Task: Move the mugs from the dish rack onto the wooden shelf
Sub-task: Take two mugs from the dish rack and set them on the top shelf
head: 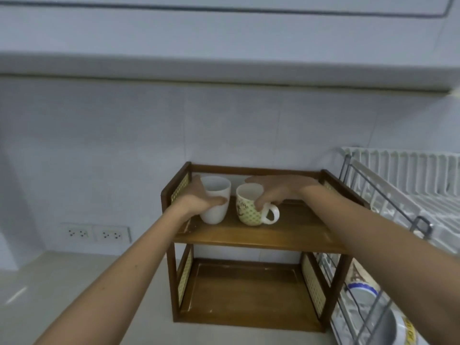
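Observation:
A two-tier wooden shelf point(286, 235) stands on the counter against the wall. Two mugs stand upright on its top board. The plain white mug point(217, 212) is at the left, and my left hand point(199, 199) wraps around its side. To its right is a cream mug with a green pattern point(245, 211), its white handle pointing right. My right hand point(276, 190) grips that mug at the rim, thumb on its front. The white wire dish rack point(408, 185) is at the right edge.
The shelf's lower tier point(246, 292) holds nothing. In the dish rack's lower level lie a blue-rimmed plate point(362, 291) and a grey bowl point(388, 327). Two wall sockets point(95, 234) sit low on the tiled wall at the left. A pale counter point(49, 290) stretches left.

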### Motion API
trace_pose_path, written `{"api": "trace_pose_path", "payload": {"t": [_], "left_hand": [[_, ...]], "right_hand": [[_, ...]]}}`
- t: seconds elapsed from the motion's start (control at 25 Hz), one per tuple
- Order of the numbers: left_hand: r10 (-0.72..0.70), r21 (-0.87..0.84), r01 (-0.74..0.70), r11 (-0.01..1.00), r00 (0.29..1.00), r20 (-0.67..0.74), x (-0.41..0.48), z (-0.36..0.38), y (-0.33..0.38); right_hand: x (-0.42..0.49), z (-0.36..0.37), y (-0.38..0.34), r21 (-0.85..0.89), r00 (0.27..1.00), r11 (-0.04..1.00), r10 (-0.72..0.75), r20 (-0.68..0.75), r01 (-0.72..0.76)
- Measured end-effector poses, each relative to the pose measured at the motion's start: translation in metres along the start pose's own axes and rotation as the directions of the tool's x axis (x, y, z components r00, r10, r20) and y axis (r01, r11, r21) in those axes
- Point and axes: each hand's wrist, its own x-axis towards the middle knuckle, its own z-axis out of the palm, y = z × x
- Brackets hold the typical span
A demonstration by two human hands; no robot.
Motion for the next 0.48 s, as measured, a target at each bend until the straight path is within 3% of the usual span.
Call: {"api": "trace_pose_path", "payload": {"t": [0.2, 0.48], "left_hand": [[-0.012, 0.208, 0.021, 0.978, 0.999, -0.045, -0.001, -0.006, 0.013], [-0.069, 0.282, 0.095, 0.955, 0.992, -0.103, -0.002, -0.004, 0.018]], "right_hand": [[0.01, 0.012, -0.004, -0.27, 0.986, 0.96, 0.034, -0.16, -0.077], [0.014, 0.014, 0.008, -0.234, 0.979, 0.972, -0.026, -0.204, -0.023]]}}
